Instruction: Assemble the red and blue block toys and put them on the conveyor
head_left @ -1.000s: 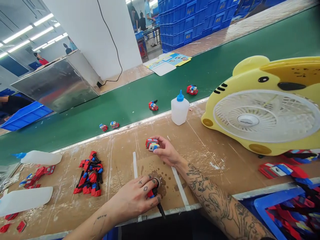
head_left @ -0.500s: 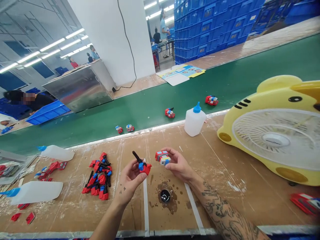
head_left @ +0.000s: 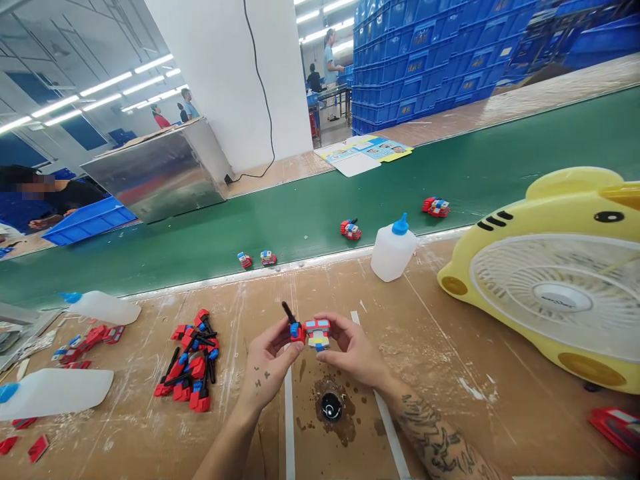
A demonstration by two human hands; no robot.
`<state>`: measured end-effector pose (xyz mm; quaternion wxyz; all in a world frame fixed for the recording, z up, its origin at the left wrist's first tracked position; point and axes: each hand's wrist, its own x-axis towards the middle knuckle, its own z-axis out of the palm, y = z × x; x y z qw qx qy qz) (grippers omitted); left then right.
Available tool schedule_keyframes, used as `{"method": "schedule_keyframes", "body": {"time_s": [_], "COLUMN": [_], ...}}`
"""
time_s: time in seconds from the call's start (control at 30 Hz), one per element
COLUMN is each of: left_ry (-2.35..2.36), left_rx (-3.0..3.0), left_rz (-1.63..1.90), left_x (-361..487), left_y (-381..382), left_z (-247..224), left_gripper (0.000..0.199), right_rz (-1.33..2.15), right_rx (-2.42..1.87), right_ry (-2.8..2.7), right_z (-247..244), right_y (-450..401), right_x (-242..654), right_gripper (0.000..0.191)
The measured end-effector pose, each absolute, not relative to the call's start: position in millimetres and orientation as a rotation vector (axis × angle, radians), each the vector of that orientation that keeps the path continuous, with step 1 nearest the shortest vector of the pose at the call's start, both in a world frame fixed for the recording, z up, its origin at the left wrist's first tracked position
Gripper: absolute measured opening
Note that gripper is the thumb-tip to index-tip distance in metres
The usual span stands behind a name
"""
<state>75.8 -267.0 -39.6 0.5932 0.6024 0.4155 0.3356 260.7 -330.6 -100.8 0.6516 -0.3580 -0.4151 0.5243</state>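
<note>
My left hand (head_left: 274, 360) grips a small red and blue toy part (head_left: 297, 331) with a black rod sticking up from it. Held in the fingers of my right hand (head_left: 353, 350) is a red, white and grey toy vehicle body (head_left: 317, 335) with light-blue windows and a yellow patch. The two pieces meet side by side, seemingly touching. Below them, a small round cup of dark liquid (head_left: 331, 405) sits on the bench among wet spots. To the left lies a pile of red, blue and black toy parts (head_left: 193, 360).
A green conveyor belt (head_left: 300, 227) with several toy vehicles crosses behind the bench. A white squeeze bottle (head_left: 393, 252) stands near its edge; two more lie at left. A yellow fan (head_left: 520, 313) fills the right side. Another person (head_left: 65, 193) works by a blue crate (head_left: 90, 221).
My hands have come together, bringing the part with the black rod up against the toy vehicle body. The vehicle body has turned more level. The view has shifted slightly.
</note>
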Motion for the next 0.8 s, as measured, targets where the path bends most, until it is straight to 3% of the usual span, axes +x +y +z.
{"method": "schedule_keyframes", "body": {"time_s": [0.2,0.37,0.5,0.67,0.8], "left_ry": [0.926,0.945,0.996,1.06,1.15], "left_rx": [1.432,1.339,1.452,2.049,2.404], "left_rz": [0.76,0.961,1.002,0.692,0.274], "left_x": [85.9,121.4,143.4,185.2,248.5], "left_y": [-266.8,-283.4,-271.5,-184.9,-91.8], "left_z": [-47.3,-59.5,-74.0,-52.9,-18.9], "left_gripper": [0.047,0.07,0.075,0.068,0.053], "right_rz": [0.788,0.348,0.306,0.295,0.27], "right_rx": [-1.209,-1.292,-1.418,-1.598,-1.592], "right_ry": [-1.321,-1.427,-1.378,-1.247,-1.338], "right_z": [-83.9,-77.6,-88.4,-104.7,-111.0], "right_y": [-338.1,-338.6,-334.4,-327.1,-322.5], "right_x": [259.7,241.4,244.9,264.6,271.5], "right_gripper": [0.063,0.061,0.066,0.073,0.063]}}
